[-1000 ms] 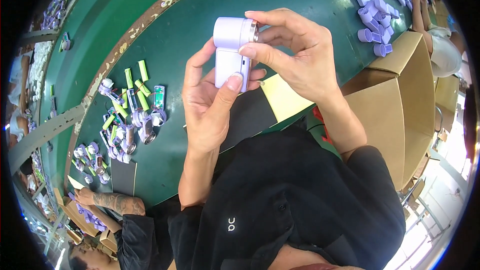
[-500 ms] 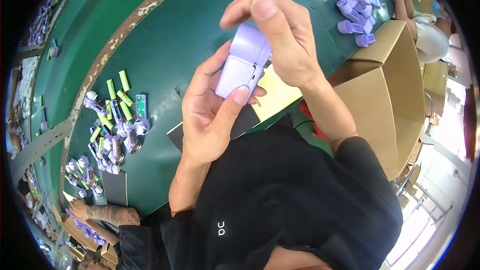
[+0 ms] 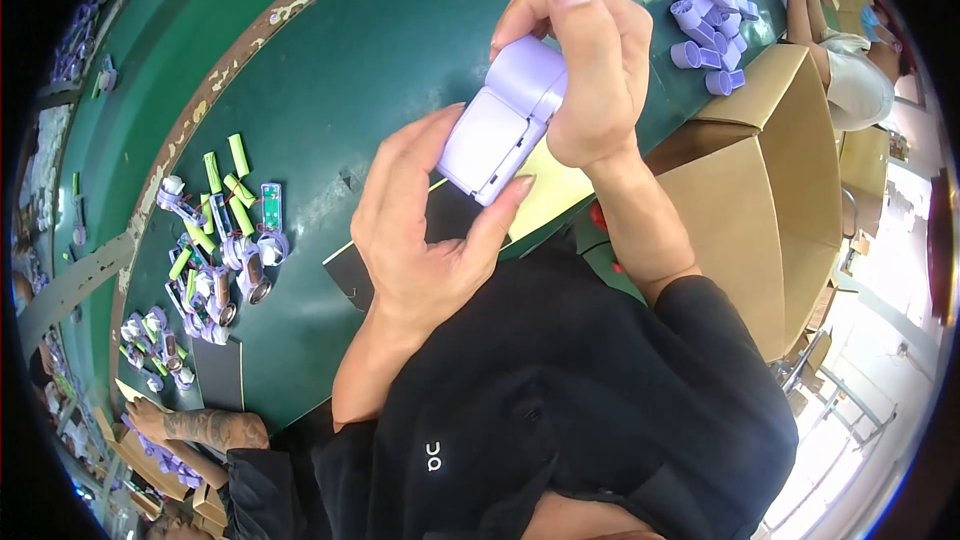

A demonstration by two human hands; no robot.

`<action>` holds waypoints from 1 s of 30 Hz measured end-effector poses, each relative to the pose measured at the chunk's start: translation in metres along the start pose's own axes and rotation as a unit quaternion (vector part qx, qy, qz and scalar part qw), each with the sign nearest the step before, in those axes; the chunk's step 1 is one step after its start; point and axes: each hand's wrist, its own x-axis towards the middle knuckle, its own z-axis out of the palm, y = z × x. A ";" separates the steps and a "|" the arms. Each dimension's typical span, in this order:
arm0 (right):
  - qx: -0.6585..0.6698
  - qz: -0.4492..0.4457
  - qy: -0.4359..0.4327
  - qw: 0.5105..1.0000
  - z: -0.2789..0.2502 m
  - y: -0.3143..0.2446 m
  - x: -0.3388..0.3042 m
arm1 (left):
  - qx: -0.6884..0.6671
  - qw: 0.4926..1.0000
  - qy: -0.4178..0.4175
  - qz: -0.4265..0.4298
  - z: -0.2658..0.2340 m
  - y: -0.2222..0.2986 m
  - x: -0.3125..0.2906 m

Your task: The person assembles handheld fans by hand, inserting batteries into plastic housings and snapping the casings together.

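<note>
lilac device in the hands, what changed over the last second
The lilac device was tipped from upright to slanted, its top toward the upper right. The right hand slid from its side up over its top end, fingers curled around it. The left hand stays under its lower end, thumb on the bottom corner. Both hands kept hold throughout. The small parts on the green table and the cardboard box lie as before.

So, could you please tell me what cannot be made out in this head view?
- Lilac plastic device: its upper end is covered by the right hand; its back lies against the left hand.
- Small parts on the green table: too small to identify.
- Cardboard box: its inside is not visible.
- Neighbour's forearm: cut off by the fisheye rim.
</note>
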 end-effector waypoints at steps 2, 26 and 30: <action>-0.005 0.009 0.003 1.000 0.001 0.000 -0.001 | -0.019 0.999 0.027 -0.010 0.002 0.000 0.002; -0.091 0.222 -0.226 0.944 0.005 -0.003 -0.006 | -0.685 0.640 -0.121 -0.326 -0.016 -0.040 -0.011; -0.090 0.206 -0.225 0.948 0.002 0.001 -0.007 | -0.698 0.622 -0.120 -0.333 -0.015 -0.039 -0.011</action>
